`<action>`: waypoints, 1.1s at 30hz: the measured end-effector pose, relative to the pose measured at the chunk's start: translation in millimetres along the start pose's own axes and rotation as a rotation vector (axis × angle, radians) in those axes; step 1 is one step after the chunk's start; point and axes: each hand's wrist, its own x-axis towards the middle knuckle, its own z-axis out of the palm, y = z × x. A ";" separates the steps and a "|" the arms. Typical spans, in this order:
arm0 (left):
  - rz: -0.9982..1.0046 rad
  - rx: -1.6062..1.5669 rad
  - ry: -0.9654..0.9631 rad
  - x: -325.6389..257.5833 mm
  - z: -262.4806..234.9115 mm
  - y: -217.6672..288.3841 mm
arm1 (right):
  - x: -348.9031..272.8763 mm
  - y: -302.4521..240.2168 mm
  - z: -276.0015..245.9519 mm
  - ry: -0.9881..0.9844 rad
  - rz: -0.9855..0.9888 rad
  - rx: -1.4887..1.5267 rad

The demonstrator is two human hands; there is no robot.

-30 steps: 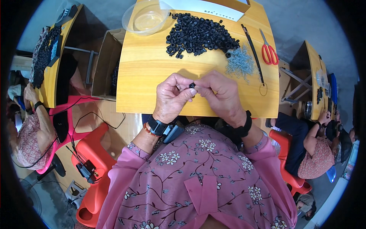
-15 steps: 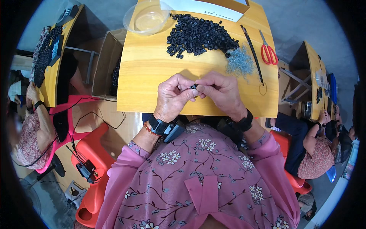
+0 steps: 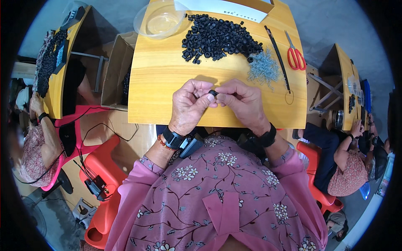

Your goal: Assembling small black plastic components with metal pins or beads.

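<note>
My left hand [image 3: 190,104] and my right hand [image 3: 243,102] meet above the near part of the wooden table [image 3: 163,83]. Between their fingertips is a small black rubber piece [image 3: 213,93], pinched by the thumb and fingers of both hands. It looks like the pieces in the large heap of small black rubber parts [image 3: 217,37] beyond my hands. Whether my right fingers also hold something thin is too small to tell. Right of the heap lies a pile of tiny clear-bluish pieces [image 3: 264,70].
Red-handled scissors [image 3: 296,58] and a thin black rod with a wire loop [image 3: 277,58] lie at the right. A clear plastic bowl [image 3: 161,21] and a white box [image 3: 228,10] stand at the far side. A cardboard box [image 3: 113,75] is left; co-workers sit both sides.
The black piece has turned slightly between my fingertips. Both hands stay in nearly the same place, with small finger movements.
</note>
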 end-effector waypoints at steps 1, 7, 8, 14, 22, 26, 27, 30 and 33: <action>-0.001 0.000 0.001 -0.1 0.2 0.2 | 0.3 0.5 0.1 0.003 0.038 0.048; 0.009 0.043 -0.033 0.4 -1.6 -2.7 | -0.1 -2.0 1.3 0.002 0.014 -0.039; 0.029 0.041 -0.029 0.1 -1.5 -3.0 | -0.4 -1.3 2.0 0.002 0.016 -0.039; 0.065 -0.009 -0.029 0.9 1.1 -2.3 | -1.3 4.6 10.8 0.039 0.031 0.013; -0.011 -0.011 0.053 2.5 5.1 -0.6 | 4.6 9.5 8.7 0.051 -0.218 -0.271; -0.041 0.071 0.008 3.1 1.2 -1.7 | 4.0 10.1 8.1 0.049 -0.242 -0.261; -0.040 0.072 -0.014 3.9 0.7 -2.1 | 4.4 7.4 7.9 0.043 -0.209 -0.230; -0.036 0.070 -0.020 4.3 0.3 -1.9 | 6.0 5.7 6.5 0.038 -0.177 -0.215; -0.047 0.119 -0.038 4.2 1.4 4.8 | 5.8 5.1 6.7 0.040 -0.170 -0.215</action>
